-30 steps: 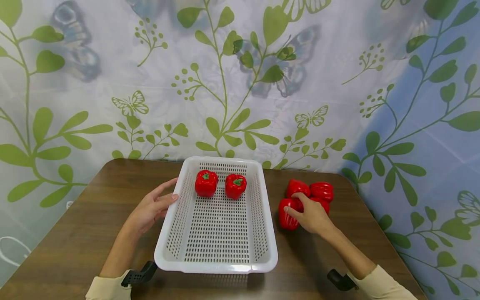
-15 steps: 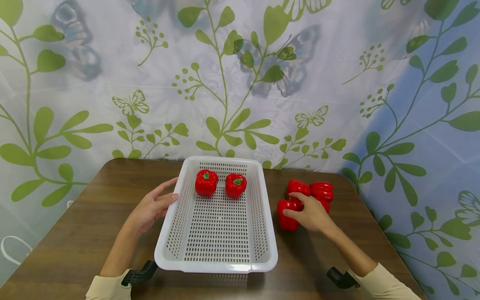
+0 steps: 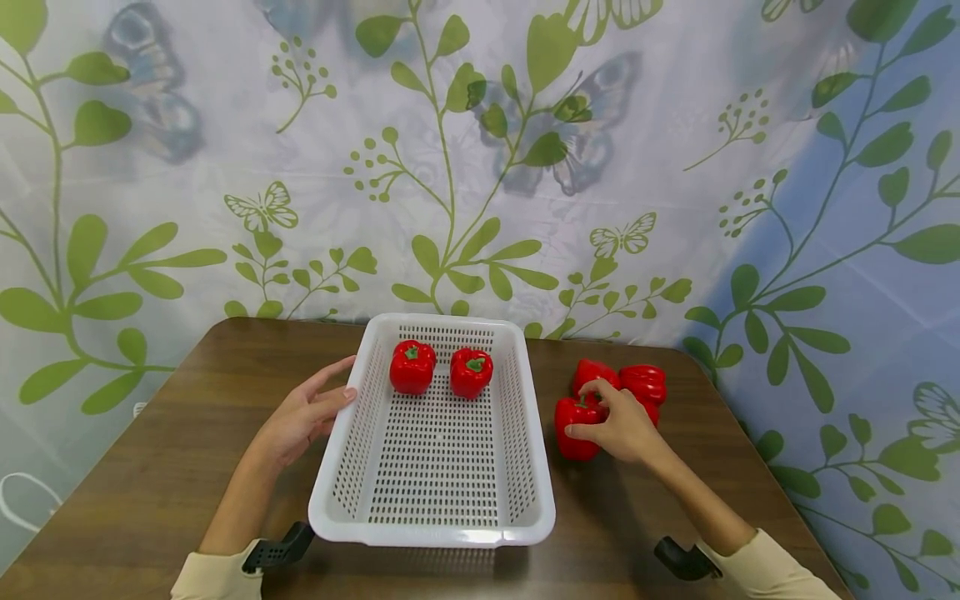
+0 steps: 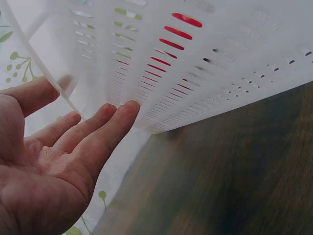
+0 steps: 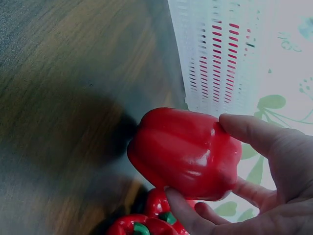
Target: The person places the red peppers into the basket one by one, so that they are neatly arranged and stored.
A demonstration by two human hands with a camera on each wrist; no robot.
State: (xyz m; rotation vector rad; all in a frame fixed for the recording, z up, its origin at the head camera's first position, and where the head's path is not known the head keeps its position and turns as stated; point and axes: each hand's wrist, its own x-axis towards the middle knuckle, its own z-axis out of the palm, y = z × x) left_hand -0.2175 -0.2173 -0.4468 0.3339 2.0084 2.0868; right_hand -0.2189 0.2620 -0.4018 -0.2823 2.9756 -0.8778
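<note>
A white perforated basket [image 3: 435, 533] sits mid-table with two red bell peppers [image 3: 412, 366] [image 3: 471, 372] at its far end. My left hand [image 3: 303, 414] lies open, fingers straight against the basket's left wall [image 4: 161, 73]. Right of the basket is a cluster of red peppers [image 3: 643, 382]. My right hand [image 3: 618, 425] grips the nearest pepper [image 3: 574, 423] [image 5: 186, 152], thumb and fingers curled round it; in the right wrist view it looks raised off the table. Other peppers [image 5: 142, 226] lie below it.
The brown wooden table [image 3: 165, 450] has rounded far corners and ends at a leaf-and-butterfly patterned curtain [image 3: 480, 167]. Black wrist mounts [image 3: 279, 550] [image 3: 681, 560] show near the front edge. Bare tabletop lies left of the basket and in front of the pepper cluster.
My right hand has closed round the nearest pepper and drawn it slightly up and left from the cluster. The left hand and basket have not moved.
</note>
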